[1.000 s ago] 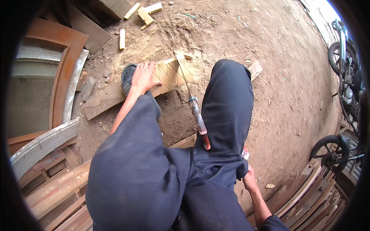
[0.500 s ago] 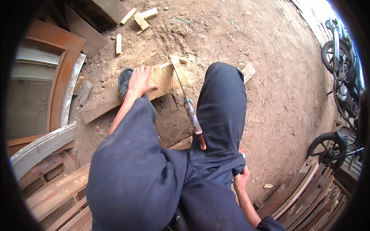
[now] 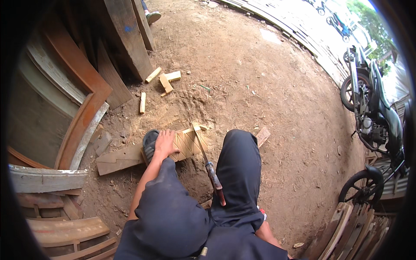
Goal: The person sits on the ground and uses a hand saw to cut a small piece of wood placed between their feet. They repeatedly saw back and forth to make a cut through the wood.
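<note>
The pale wooden board (image 3: 185, 147) has a smooth, light face ruled with dark, slanting lines that cross in a zigzag. It lies low over loose brown soil (image 3: 197, 182), with fine yellowish sawdust around its far end. A handsaw (image 3: 211, 172) slants across it: the narrow, straight metal blade meets the board near its right end, and the rounded, mottled handle, reddish toward its butt, leans against the right trouser leg (image 3: 238, 169).

The left hand (image 3: 165, 144) lies open on the board's left part, fingers spread forward and thumb out to the right, just beside a dark striped sandal (image 3: 150, 143). A rough brown plank (image 3: 119, 160) runs out to the left of that foot. The board and saw lie between the hands, well ahead of the right hand (image 3: 263, 227). That hand is mostly hidden by the leg, near a small red-and-white object (image 3: 262, 212); whether it grips this cannot be told.
</note>
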The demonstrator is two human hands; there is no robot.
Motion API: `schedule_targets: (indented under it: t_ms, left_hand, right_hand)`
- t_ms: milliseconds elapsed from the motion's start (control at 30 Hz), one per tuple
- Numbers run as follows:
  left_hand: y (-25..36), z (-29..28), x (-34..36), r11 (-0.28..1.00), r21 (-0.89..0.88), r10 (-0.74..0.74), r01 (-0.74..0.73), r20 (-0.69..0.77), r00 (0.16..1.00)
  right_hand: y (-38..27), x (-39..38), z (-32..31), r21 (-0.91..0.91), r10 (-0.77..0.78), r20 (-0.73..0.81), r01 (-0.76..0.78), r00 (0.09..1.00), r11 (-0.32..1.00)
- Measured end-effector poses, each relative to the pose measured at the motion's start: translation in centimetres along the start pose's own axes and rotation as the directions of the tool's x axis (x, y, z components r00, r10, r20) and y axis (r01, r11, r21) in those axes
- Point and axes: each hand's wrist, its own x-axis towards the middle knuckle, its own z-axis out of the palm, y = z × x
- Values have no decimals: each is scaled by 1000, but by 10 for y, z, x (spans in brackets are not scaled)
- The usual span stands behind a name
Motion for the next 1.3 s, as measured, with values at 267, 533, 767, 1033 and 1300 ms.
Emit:
schedule_targets:
  t_ms: [267, 533, 767, 1033, 1300]
  left_hand:
    - [0, 4, 0, 1000, -5, -13, 13, 16, 1000]
    - [-5, 10, 3, 999, 40, 37, -34, -71, 997]
    - [-5, 8, 0, 1000, -11, 21, -22, -58, 998]
    - [-1, 7, 1, 1000, 13, 21, -20, -81, 996]
    - [-4, 13, 5, 998, 61, 18, -14, -65, 998]
  right_hand:
    - [-25, -10, 33, 552, -62, -425, 313, 903, 773]
    - [-9, -5, 35, 745, 41, -356, 257, 934, 616]
    - [0, -4, 2, 887, 64, 150, -163, 987, 432]
    - [24, 12, -14, 581, 237, 406, -449, 883, 679]
    - [6, 4, 2, 555, 23, 186, -125, 982, 822]
